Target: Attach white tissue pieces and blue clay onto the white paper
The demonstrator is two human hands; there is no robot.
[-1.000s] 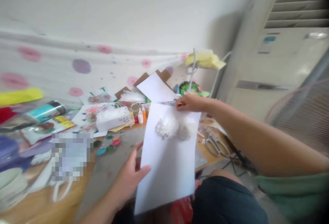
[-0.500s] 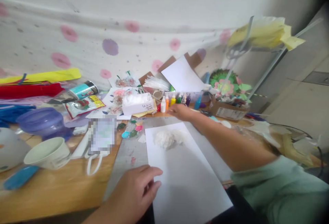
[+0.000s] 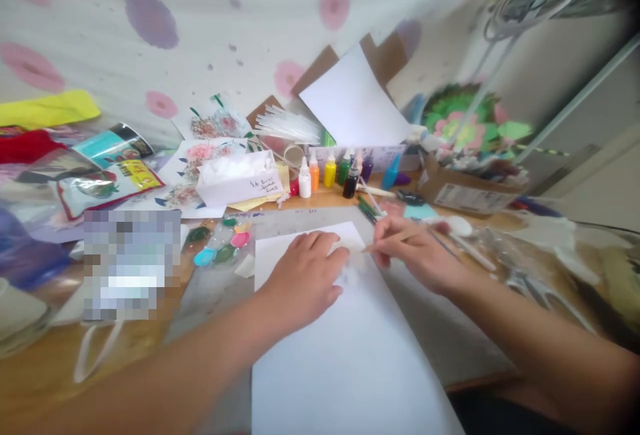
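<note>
Left hand: my left hand [image 3: 305,282] lies palm down at frame centre, fingers loosely spread and flat on the large white sheet of paper [image 3: 350,368]. It grips nothing.
Right hand: my right hand [image 3: 420,255], just right of centre, is closed in a narrow pinch on a thin pale stick [image 3: 395,240]. The stick's tip points left toward the fingertips of the left hand.
Sheet position: it runs from frame centre down to the lower edge, resting on a grey mat [image 3: 220,288] on the wooden table [image 3: 40,368].
Sheet handling: I judge it light, limp, easy to crease and likely to slide on the mat. Hold it down with a flat palm, or pinch it at a free edge.
Stick handling: I judge it light, stiff and prone to rolling. Pinch it near the rear, as it is held now.
Surroundings: a row of small coloured paint bottles [image 3: 330,170] stands above centre, with a white tissue box [image 3: 240,178] to its left.
Hidden: I cannot see what lies under the left palm.
Cut off: the lower end of the sheet runs out of frame.
Unclear: motion blur hides the stick's tip. The metal scissors [image 3: 545,295] at the right are smeared.
</note>
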